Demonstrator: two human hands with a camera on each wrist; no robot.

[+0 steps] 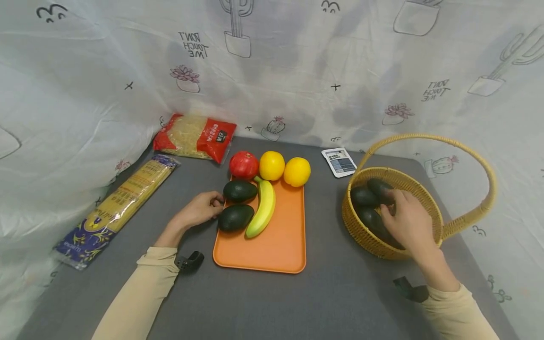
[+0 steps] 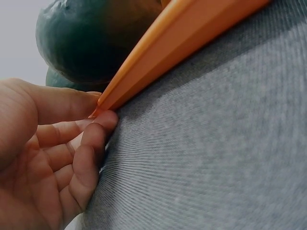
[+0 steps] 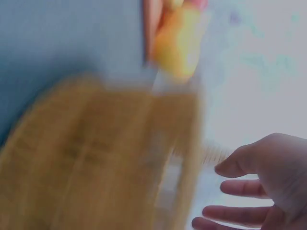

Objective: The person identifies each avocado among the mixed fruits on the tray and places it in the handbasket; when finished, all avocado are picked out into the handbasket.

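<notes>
Orange flat tray (image 1: 276,255) pinched at its edge

The person's left grip (image 1: 199,209) is grasping the tray's rim between thumb and finger. Just beside it, two dark green, egg-shaped avocados (image 1: 236,217) lie on the tray next to a curved yellow banana (image 1: 265,205). At the tray's far end sit two round yellow fruits (image 1: 272,165) and one round red fruit (image 1: 244,165). The tray rests on a grey desk (image 1: 327,293).

To its right stands a round tan woven basket (image 1: 353,225) with a tall loop handle. More dark green avocados (image 1: 370,218) lie inside. The right grip (image 1: 406,218) reaches in, its fingers at one of them. I cannot tell if it is grasping that one: the blurry right wrist view shows the fingers spread.
</notes>
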